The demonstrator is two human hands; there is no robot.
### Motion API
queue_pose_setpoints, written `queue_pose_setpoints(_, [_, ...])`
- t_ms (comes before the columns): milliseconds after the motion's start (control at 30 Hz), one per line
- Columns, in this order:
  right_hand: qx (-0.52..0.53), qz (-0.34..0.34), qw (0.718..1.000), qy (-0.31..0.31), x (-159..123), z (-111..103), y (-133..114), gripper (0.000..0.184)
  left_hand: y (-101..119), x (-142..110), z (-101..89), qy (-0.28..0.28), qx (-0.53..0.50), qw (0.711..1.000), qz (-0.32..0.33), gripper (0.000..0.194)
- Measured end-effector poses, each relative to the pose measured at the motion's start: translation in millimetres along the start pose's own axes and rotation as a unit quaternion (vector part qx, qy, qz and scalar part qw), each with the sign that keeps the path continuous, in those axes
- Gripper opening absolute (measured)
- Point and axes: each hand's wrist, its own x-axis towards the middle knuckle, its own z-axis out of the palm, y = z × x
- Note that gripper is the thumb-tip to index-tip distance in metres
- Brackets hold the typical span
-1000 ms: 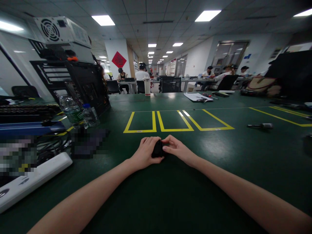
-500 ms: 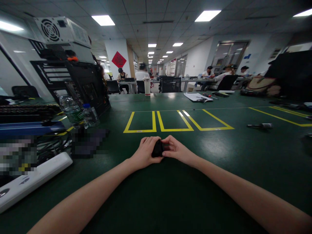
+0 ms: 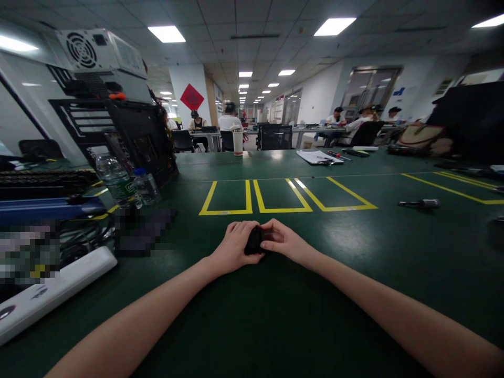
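A small black object (image 3: 254, 240), too dark for me to tell its kind, is between my hands just above the green table (image 3: 255, 315). My left hand (image 3: 236, 242) wraps round it from the left, with the thumb along its near side. At its right side, the fingertips and thumb of my right hand (image 3: 285, 242) are bent together against it. Whether a smaller piece is between those right fingertips is hidden.
Yellow tape frames (image 3: 226, 212) mark the table beyond my hands. A screwdriver-like tool (image 3: 419, 203) and a clipboard (image 3: 319, 157) lie to the right. On the left are a computer case (image 3: 145, 139), bottles (image 3: 114, 176) and a white power strip (image 3: 74, 286).
My right thumb has shifted slightly upward along the black object's side. My left hand and the object have stayed nearly still.
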Motion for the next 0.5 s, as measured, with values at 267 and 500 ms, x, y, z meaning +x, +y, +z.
queue_pose_setpoints(267, [-0.001, -0.024, 0.999, 0.023, 0.8, 2.1, 0.0, 0.020, 0.4, 0.4, -0.1, 0.002, 0.007, 1.000, 0.002, 0.059])
queue_pose_setpoints(500, [-0.020, 0.024, 0.999, 0.036, 0.4, 2.7, -0.5, 0.028, -0.1, 0.4, 1.0, 0.002, 0.007, 1.000, 0.006, 0.059])
